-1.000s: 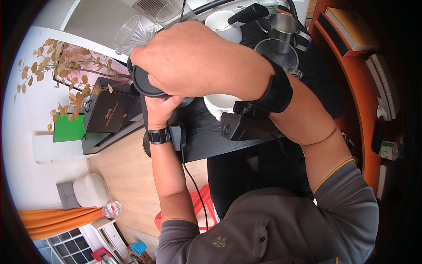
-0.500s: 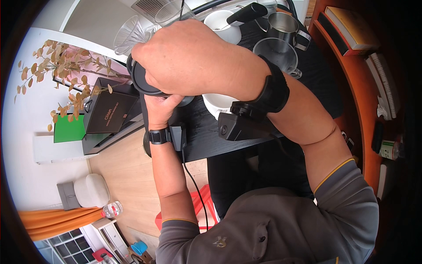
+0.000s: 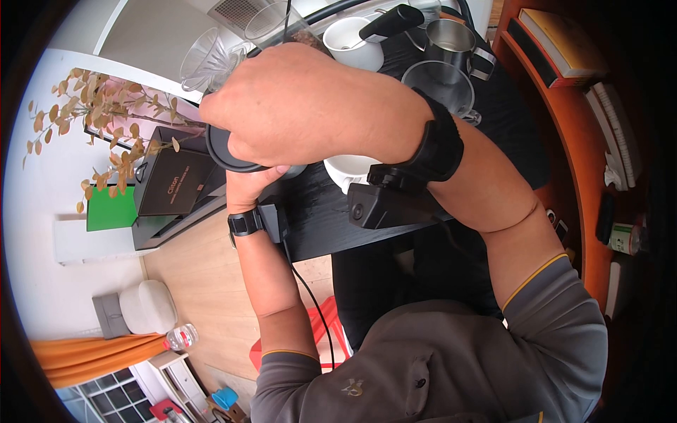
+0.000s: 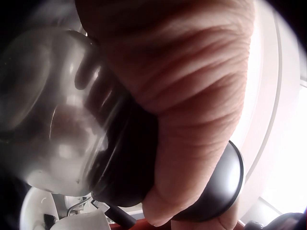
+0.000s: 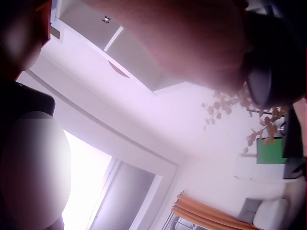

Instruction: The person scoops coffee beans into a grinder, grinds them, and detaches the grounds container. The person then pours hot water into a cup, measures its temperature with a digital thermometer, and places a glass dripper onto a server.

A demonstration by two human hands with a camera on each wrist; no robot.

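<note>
The left hand (image 3: 247, 189) is clamped round the waist of what looks like a manual coffee grinder (image 4: 127, 158), its thumb curled across the black body where the clear bowl (image 4: 53, 120) begins. That encircling grip probably steadies it, since the dark casing offers a firmer hold than the smooth bowl. The grinder is near the left edge of the black tabletop (image 3: 317, 225); whether its base rests there or is lifted is hidden.

The right hand (image 3: 289, 102) bears on the grinder from the top side, folded over the black lid (image 3: 224, 146) with fingers curled down. It seems to grasp the top, though the fingertips are covered — a knob or the lid itself, I cannot tell. One hand above the other likely suits holding the body firm against the upper hand.

Between the forearms a white cup (image 3: 345, 169) stands towards the near edge. Along the far edge are a ribbed clear dripper (image 3: 204, 62) at the left and a second white cup (image 3: 367, 58) with a black-handled utensil (image 3: 395, 23) leaning across its rim — presumably so the handle sits high. A steel pitcher (image 3: 450, 44) and a glass mug (image 3: 438, 88) stand close together towards the right edge.
</note>
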